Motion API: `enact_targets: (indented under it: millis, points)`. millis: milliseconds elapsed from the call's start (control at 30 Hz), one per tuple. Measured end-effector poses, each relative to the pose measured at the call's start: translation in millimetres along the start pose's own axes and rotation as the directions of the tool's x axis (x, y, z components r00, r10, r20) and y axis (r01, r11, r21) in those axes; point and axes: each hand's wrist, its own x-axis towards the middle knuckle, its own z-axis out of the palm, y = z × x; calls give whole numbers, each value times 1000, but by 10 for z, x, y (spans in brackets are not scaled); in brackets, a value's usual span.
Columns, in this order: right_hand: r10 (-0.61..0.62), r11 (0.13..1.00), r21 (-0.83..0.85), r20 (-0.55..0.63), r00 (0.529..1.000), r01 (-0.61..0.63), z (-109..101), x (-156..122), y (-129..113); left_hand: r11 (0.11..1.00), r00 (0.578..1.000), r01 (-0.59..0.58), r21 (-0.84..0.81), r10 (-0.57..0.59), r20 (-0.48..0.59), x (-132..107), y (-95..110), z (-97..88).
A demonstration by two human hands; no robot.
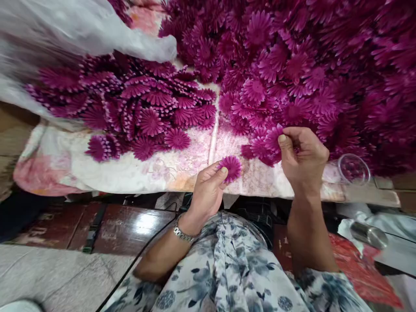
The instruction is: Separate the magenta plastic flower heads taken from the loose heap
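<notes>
My left hand point(209, 190), with a metal watch on its wrist, pinches a round magenta artificial flower point(232, 169) between thumb and fingers near the table's front edge. To the right, my right hand point(303, 158) is closed in a pinch on the edge of another magenta artificial flower point(274, 138), at the near side of a big loose heap of flowers point(292, 82). Left of my hands lies a second pile of flowers point(152, 104), many of them stacked in overlapping rows. The fingertips of my right hand partly cover the flower they pinch.
A patterned cloth point(162, 171) covers the table. White plastic sheeting point(97, 30) overhangs the left pile. A clear round container point(354, 169) stands at the right front edge. Below on the right are a metal cup point(368, 235) and a red plastic bag point(360, 273).
</notes>
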Motion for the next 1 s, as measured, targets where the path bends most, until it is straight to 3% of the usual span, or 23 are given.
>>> enact_targets:
  millis: [133,267,667,1000]
  points:
    - [124,940,295,182,975,-174,89,-133,6,1000,999,20,13,-20,-37,37,4,16]
    - [193,849,434,276,942,-301,130,-209,-20,999,999,32,11,-31,-29,45,-1,39]
    - [109,895,384,304,946,-226,130,-264,-146,997,998,64,-33,-63,25,25,12,140]
    - [-10,917,362,441,897,-167,182,-365,-277,999,1000,-8,-44,8,10,43,-19,114]
